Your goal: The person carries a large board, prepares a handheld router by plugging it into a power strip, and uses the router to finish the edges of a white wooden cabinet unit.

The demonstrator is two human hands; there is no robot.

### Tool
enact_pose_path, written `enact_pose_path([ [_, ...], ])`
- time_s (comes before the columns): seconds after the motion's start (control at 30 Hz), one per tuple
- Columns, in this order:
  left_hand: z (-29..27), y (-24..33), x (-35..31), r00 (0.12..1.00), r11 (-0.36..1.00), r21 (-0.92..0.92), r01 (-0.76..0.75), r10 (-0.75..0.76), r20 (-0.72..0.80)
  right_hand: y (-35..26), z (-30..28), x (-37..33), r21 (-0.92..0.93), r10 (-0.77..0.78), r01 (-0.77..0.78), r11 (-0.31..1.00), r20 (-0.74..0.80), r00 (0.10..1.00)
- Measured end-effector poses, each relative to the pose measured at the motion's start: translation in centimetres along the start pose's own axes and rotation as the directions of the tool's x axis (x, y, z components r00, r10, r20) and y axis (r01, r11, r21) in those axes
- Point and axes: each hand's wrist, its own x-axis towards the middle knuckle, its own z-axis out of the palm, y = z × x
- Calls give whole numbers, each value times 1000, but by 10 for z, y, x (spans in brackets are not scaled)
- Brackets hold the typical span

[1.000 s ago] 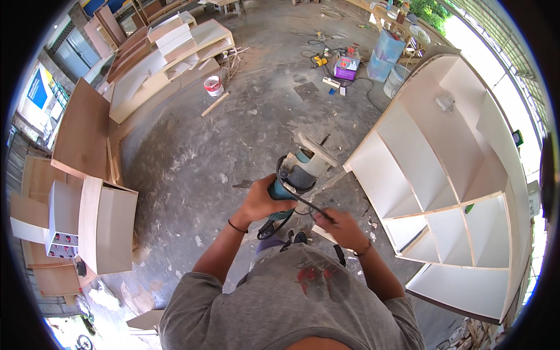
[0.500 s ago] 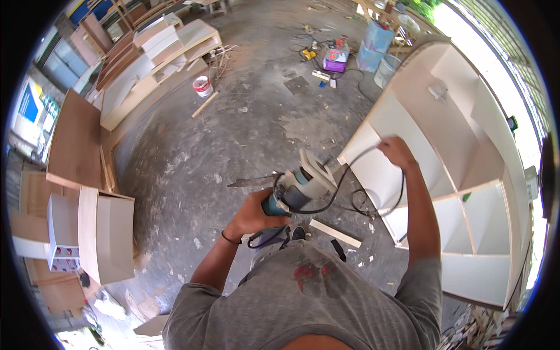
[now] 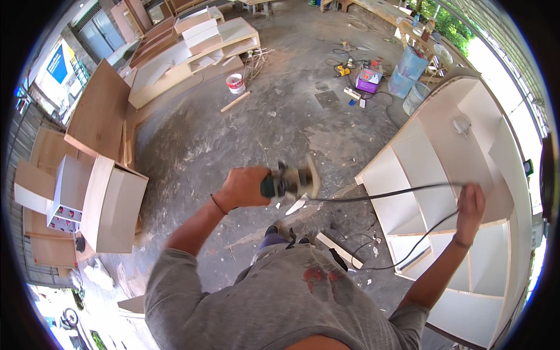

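Observation:
My left hand [image 3: 246, 186] is wrapped round the teal body of a trim router [image 3: 287, 182], held in the air in front of me. Its pale base points to the right and is slightly blurred. From the router a black power cord [image 3: 388, 193] runs out to the right. My right hand [image 3: 471, 205], out to the side, has its fingers closed on that cord, which loops back down toward the floor. Beyond and below this hand lies a white-panelled cabinet [image 3: 411, 154] with open compartments.
A wooden strip [image 3: 340, 249] lies on the floor by my feet. To the left stand a box-like cabinet [image 3: 119, 204] and a brown panel [image 3: 99, 111]. Ahead are a paint bucket [image 3: 235, 85], a purple can [image 3: 368, 81] and a yellow power tool [image 3: 343, 71].
The router has swung level and slightly left, its base turned to the right. My right hand has moved right and down, drawing the cord out into a longer, straighter line.

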Motion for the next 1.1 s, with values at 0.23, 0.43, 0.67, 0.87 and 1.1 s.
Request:
enact_pose_path([
  [0.23, -27, 3, 0, 840, 969, -34, -245, 230, 492, -31, 89, 93, -296, -266, 201, 934, -199, 943],
  [0.43, -21, -12, 7, 817, 977, -62, -204, 205, 539, -74, 148, 79, -263, -444, 366, 893, -375, 814],
  [0.67, 4, -46, 1, 786, 927, 74, -369, 268, 557, -96, 176, 128, -586, -582, 457, 669, -31, 813],
  [0.87, -15, -61, -19, 851, 705, -704, -88, 420, 315, 92, 215, 36, -639, 432, -25, 768, 489, 758],
  [1.1, -8, -53, -5, 986, 281, -960, 3, 158, 49, 43, 355, -141, 253, -18, -352, 901, 833, 552],
])
